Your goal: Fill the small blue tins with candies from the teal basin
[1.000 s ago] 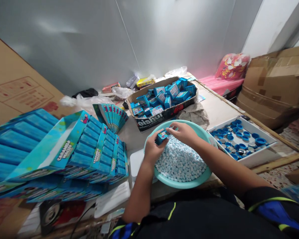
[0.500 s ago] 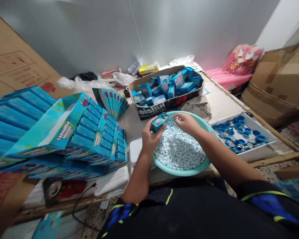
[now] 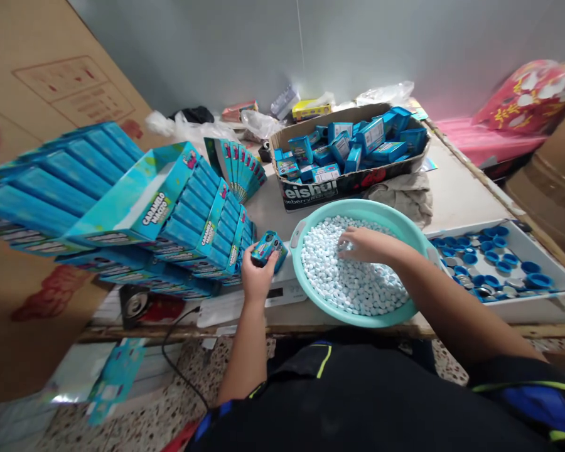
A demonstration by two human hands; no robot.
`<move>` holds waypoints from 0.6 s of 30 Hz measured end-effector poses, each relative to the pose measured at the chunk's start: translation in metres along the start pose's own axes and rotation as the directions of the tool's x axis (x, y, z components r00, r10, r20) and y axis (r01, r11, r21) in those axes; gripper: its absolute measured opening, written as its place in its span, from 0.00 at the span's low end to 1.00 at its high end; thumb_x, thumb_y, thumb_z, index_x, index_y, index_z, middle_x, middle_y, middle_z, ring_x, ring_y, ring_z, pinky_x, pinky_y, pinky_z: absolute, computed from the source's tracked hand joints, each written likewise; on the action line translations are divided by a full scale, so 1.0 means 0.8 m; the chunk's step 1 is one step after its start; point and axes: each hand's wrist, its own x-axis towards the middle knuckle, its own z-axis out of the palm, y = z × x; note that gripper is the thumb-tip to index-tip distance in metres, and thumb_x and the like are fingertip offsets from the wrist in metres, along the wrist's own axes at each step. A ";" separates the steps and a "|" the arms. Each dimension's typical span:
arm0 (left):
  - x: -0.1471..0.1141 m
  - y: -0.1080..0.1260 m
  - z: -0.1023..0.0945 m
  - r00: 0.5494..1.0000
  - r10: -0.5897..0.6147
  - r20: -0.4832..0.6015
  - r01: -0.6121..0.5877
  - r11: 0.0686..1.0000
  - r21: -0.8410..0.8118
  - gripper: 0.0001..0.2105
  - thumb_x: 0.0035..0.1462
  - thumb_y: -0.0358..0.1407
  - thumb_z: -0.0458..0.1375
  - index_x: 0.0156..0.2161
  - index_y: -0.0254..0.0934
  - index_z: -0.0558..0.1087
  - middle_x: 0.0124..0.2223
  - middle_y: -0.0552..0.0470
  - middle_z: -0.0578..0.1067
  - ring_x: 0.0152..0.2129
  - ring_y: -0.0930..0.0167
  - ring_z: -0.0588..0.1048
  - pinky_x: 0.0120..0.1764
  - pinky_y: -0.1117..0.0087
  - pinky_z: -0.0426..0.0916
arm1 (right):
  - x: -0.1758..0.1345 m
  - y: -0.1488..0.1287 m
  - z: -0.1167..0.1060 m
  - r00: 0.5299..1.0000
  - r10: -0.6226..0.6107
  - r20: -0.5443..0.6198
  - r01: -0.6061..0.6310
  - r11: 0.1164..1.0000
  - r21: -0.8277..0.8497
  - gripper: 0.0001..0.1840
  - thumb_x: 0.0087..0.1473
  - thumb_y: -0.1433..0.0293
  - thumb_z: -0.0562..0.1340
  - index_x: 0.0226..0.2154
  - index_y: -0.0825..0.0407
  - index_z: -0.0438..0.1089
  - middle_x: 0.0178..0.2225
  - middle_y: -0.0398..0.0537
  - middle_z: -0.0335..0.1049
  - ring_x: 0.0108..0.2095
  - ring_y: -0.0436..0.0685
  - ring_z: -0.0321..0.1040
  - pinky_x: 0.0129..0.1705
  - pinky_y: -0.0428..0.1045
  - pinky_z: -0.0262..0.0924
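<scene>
My left hand is closed around a small blue candy box, beside the stacked display cartons and over a white scale. The box's printed side and a dark round spot on its end face up. My right hand reaches down into a turquoise basin filled with small white and pale blue candies. Its fingers are bent and somewhat apart, touching the candies. Whether any candies are between them is hard to see.
Display cartons packed with blue boxes are stacked at left. Behind the basin, an open carton holds many loose blue boxes, with a crumpled cloth beside it. A shallow white tray at right contains blue caps and silvery discs.
My left hand has carried the candy box leftward, from the basin's edge to beside the display cartons. My right hand has lowered from the rim into the candies. The camera view has shifted.
</scene>
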 end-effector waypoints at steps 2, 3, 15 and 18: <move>-0.006 -0.011 0.000 0.995 -0.034 0.094 0.041 0.997 -0.072 0.37 0.47 0.48 0.72 0.59 0.37 0.67 0.49 0.41 0.79 0.42 0.61 0.81 0.48 0.58 0.76 | 0.000 0.001 -0.002 1.000 -0.004 0.007 0.004 1.000 0.024 0.13 0.56 0.63 0.70 0.43 0.50 0.78 0.44 0.55 0.75 0.41 0.65 0.73 0.44 0.56 0.66; -0.008 -0.014 -0.002 0.992 -0.018 0.124 0.030 0.995 -0.099 0.42 0.46 0.48 0.73 0.63 0.39 0.62 0.52 0.39 0.78 0.45 0.61 0.81 0.50 0.57 0.76 | -0.001 0.002 -0.002 1.000 -0.005 0.006 0.004 0.999 0.038 0.12 0.56 0.62 0.70 0.42 0.49 0.78 0.44 0.54 0.75 0.41 0.65 0.73 0.43 0.56 0.66; 0.006 0.047 -0.061 0.886 0.437 -0.155 -0.448 0.893 -0.046 0.24 0.65 0.49 0.57 0.60 0.38 0.63 0.54 0.39 0.77 0.53 0.60 0.77 0.55 0.54 0.73 | -0.008 -0.004 -0.018 0.988 0.090 0.127 -0.105 0.987 0.121 0.09 0.52 0.66 0.70 0.38 0.49 0.78 0.34 0.51 0.77 0.29 0.58 0.70 0.29 0.52 0.59; 0.007 0.050 -0.076 0.853 0.503 -0.137 -0.493 0.864 0.100 0.20 0.65 0.47 0.57 0.56 0.37 0.69 0.52 0.42 0.78 0.51 0.62 0.78 0.53 0.56 0.75 | -0.009 -0.007 -0.019 0.985 0.108 0.138 -0.119 0.990 0.075 0.09 0.52 0.69 0.70 0.39 0.50 0.78 0.35 0.52 0.77 0.31 0.58 0.70 0.31 0.52 0.59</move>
